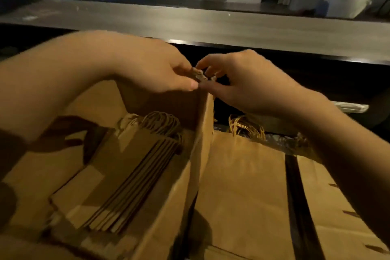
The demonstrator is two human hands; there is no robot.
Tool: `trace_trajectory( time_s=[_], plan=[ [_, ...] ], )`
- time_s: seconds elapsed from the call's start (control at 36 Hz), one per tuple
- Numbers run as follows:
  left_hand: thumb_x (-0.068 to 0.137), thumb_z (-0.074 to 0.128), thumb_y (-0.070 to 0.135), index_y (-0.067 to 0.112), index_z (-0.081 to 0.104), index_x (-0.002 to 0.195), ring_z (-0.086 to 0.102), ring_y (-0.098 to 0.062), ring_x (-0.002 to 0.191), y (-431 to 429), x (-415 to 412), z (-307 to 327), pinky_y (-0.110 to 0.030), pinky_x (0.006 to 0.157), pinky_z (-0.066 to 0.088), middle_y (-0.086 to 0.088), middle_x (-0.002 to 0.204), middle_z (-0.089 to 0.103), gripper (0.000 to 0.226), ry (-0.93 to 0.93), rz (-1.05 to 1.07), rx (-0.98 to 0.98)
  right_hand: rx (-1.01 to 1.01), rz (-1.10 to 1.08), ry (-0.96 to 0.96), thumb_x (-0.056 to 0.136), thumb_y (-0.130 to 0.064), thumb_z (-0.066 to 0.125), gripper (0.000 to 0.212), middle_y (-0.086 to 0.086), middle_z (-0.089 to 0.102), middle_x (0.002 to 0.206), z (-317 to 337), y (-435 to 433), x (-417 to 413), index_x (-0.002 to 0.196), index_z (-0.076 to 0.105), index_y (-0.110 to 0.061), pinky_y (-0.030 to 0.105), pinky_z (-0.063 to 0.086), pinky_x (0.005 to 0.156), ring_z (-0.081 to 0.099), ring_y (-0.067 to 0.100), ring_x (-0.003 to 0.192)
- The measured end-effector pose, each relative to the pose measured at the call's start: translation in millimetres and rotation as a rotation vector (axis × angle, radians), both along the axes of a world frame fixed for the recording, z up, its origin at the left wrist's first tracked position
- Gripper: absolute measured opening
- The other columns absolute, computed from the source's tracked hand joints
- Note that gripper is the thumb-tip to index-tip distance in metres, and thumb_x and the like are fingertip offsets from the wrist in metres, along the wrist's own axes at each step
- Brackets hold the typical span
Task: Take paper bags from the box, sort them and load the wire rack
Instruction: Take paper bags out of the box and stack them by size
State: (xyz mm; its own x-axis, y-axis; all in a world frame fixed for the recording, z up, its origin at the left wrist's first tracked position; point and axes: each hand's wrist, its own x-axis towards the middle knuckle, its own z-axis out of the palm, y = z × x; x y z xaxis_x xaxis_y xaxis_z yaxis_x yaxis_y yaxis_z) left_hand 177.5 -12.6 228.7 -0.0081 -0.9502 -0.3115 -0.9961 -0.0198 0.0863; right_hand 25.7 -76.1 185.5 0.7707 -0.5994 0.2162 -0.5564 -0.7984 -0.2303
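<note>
1. Head view: the left hand [160, 69] and right hand [238, 82] both pinch a small crumpled brown scrap [199, 75] above the box [202, 129] corner.
2. The paper bags [126, 175] lie stacked inside the box. They are probably light, floppy and tearable, so grip the bundle by its folded edges.

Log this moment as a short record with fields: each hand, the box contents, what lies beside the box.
left hand: pinches a small piece above the far corner of the box
right hand: pinches the same small piece from the other side
small piece: brownish, too blurred to identify
box: open cardboard, holds a stack of paper bags lying slanted, handles toward the far end
beside box: larger bags lie flat on its right
</note>
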Motion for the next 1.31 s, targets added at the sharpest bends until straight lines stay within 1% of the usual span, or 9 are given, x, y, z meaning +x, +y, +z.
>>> trace_trajectory(
  time_s=[0.06, 0.19, 0.31, 0.39, 0.53, 0.72, 1.03, 1.19, 1.31],
  plan=[
    [0.089, 0.040, 0.052, 0.030, 0.054, 0.123, 0.060, -0.014, 0.097, 9.3, 28.9, -3.6, -0.033, 0.090, 0.048, 0.003, 0.108, 0.065, 0.043, 0.010, 0.056, -0.018, -0.044, 0.047, 0.065, 0.094, -0.040, 0.051, 0.036, -0.005, 0.065, 0.111, 7.0, 4.2, 28.1, 0.128, 0.051, -0.031, 0.037, 0.055, 0.081, 0.061, 0.015, 0.098],
    [0.094, 0.044, 0.042, 0.028, 0.047, 0.134, 0.052, -0.004, 0.076, 29.0, 95.7, -32.7, -0.017, 0.063, 0.039, 0.005, 0.097, 0.059, 0.042, 0.002, 0.195, -0.140, -0.146, 0.122, 0.217, 0.095, -0.038, 0.048, 0.036, -0.001, 0.061, 0.112, 2.0, 15.2, 100.4, 0.128, 0.052, -0.024, 0.028, 0.047, 0.070, 0.058, 0.017, 0.097],
    [0.096, 0.045, 0.039, 0.021, 0.045, 0.138, 0.054, -0.016, 0.090, 45.5, 136.0, -74.2, -0.029, 0.078, 0.046, -0.004, 0.122, 0.059, 0.047, -0.067, 0.307, -0.185, -0.186, 0.141, 0.287, 0.093, -0.037, 0.051, 0.038, 0.002, 0.058, 0.125, -31.4, 17.7, 152.9, 0.127, 0.054, -0.022, 0.036, 0.042, 0.089, 0.052, 0.023, 0.118],
    [0.095, 0.046, 0.041, 0.022, 0.048, 0.134, 0.056, -0.019, 0.105, 57.9, 158.3, -104.0, -0.039, 0.086, 0.050, -0.002, 0.122, 0.058, 0.043, -0.130, 0.337, -0.201, -0.177, 0.129, 0.334, 0.092, -0.040, 0.052, 0.051, 0.004, 0.044, 0.142, -64.8, 13.2, 182.6, 0.138, 0.043, -0.022, 0.042, 0.031, 0.107, 0.035, 0.027, 0.133],
    [0.095, 0.046, 0.041, 0.024, 0.049, 0.133, 0.055, -0.017, 0.104, 76.4, 178.7, -125.7, -0.036, 0.083, 0.051, 0.000, 0.121, 0.057, 0.041, -0.054, 0.375, -0.097, -0.138, 0.157, 0.491, 0.085, -0.053, 0.059, 0.087, 0.008, 0.011, 0.159, -116.4, 6.2, 208.8, 0.152, 0.010, -0.024, 0.046, 0.017, 0.115, 0.008, 0.032, 0.146],
    [0.096, 0.044, 0.041, 0.024, 0.054, 0.125, 0.056, -0.018, 0.105, 79.4, 191.4, -129.1, -0.038, 0.086, 0.051, 0.001, 0.118, 0.060, 0.035, -0.021, 0.343, -0.097, -0.122, 0.293, 0.856, 0.066, -0.067, 0.067, 0.123, 0.002, -0.019, 0.158, -172.6, -4.0, 235.1, 0.148, -0.018, -0.032, 0.054, -0.002, 0.117, -0.020, 0.032, 0.143],
    [0.096, 0.043, 0.043, 0.027, 0.043, 0.138, 0.049, -0.019, 0.121, 73.0, 193.9, -134.3, -0.041, 0.097, 0.046, 0.001, 0.136, 0.051, 0.044, 0.015, 0.267, -0.072, -0.121, 0.418, 0.913, 0.061, -0.066, 0.073, 0.127, 0.006, 0.006, 0.160, -192.8, -5.1, 235.4, 0.151, -0.010, -0.027, 0.052, -0.004, 0.116, -0.005, 0.034, 0.146],
    [0.096, 0.043, 0.043, 0.028, 0.040, 0.140, 0.048, -0.019, 0.123, 73.7, 194.0, -138.6, -0.040, 0.097, 0.045, 0.001, 0.138, 0.049, 0.046, 0.042, 0.273, -0.021, -0.081, 0.363, 0.916, 0.059, -0.067, 0.074, 0.135, 0.013, -0.011, 0.159, -191.5, -4.1, 235.0, 0.146, -0.023, -0.032, 0.058, -0.002, 0.116, -0.015, 0.039, 0.143],
    [0.096, 0.044, 0.043, 0.029, 0.041, 0.140, 0.049, -0.019, 0.121, 74.4, 192.2, -140.6, -0.040, 0.097, 0.046, 0.001, 0.138, 0.049, 0.046, 0.069, 0.277, -0.009, -0.076, 0.372, 0.895, 0.057, -0.067, 0.075, 0.135, 0.018, -0.002, 0.158, -189.7, -5.2, 235.8, 0.147, -0.020, -0.035, 0.057, -0.002, 0.116, -0.006, 0.039, 0.145]
  ],
)
